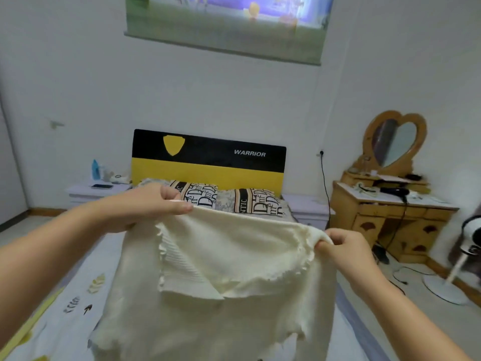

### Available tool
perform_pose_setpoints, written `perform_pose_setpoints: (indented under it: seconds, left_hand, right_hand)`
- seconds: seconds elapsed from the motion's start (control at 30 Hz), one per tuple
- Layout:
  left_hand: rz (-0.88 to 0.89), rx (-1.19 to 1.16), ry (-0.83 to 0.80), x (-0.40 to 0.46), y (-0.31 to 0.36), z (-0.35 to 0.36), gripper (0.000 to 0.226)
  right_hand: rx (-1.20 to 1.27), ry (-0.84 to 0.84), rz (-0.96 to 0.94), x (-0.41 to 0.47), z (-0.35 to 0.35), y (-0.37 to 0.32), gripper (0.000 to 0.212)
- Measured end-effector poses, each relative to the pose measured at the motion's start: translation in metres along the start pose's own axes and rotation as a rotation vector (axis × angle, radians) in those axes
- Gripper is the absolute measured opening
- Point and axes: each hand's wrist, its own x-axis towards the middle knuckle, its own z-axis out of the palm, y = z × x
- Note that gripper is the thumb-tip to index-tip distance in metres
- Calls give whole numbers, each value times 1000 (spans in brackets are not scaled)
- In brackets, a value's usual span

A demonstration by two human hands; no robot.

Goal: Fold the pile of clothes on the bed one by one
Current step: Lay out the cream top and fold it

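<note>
Pale bedding (65,295) printed with small leaf shapes covered the bed nearest the camera, and over it hung a cream knitted garment (229,269) with ribbed, frilled edges, held up in the air by its top edge. The left hand (153,207) pinched the upper left corner between thumb and curled fingers; the right hand (343,246) gripped the upper right corner, its fingers bunched round the cloth, slightly lower than the left. Beyond the garment lay two pillows (257,201) with black lettering against a black and yellow headboard (208,162) marked WARRIOR. A phone (102,186) lay on the left bedside table (78,191). Farther right stood a wooden dresser (390,217) with a heart-shaped mirror (395,142).
</note>
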Motion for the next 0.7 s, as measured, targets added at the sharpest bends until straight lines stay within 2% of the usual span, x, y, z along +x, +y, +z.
perform_pose_setpoints:
  seconds: [0.07, 0.17, 0.23, 0.37, 0.43, 0.53, 0.6, 0.7]
  left_hand:
    - [29, -98, -149, -2, 1, -9, 33]
    - [35, -262, -458, -8, -17, -35, 54]
    - [9, -236, -490, -15, -33, -43, 53]
    - [-39, 164, -134, -29, -62, -27, 30]
    - [-24, 192, -2, -35, -70, -13, 17]
    - [-11, 117, 176, -43, -75, 6, 15]
    - [-16, 59, 251, -47, -74, 18, 15]
    - [-25, 139, 362, -47, -74, 32, 18]
  right_hand:
    - [19, 9, 37, -5, -1, 7, 15]
    - [94, -2, 80, -10, -2, 12, 15]
    - [130, -20, 90, -12, -4, 13, 16]
    - [136, -107, 65, -17, -7, 6, 13]
    - [128, -215, 50, -20, -11, 1, 7]
    - [127, -357, 46, -24, -15, -1, 14]
    - [100, -322, 2, -27, -17, 0, 17]
    - [56, -174, -97, -31, -17, 2, 17]
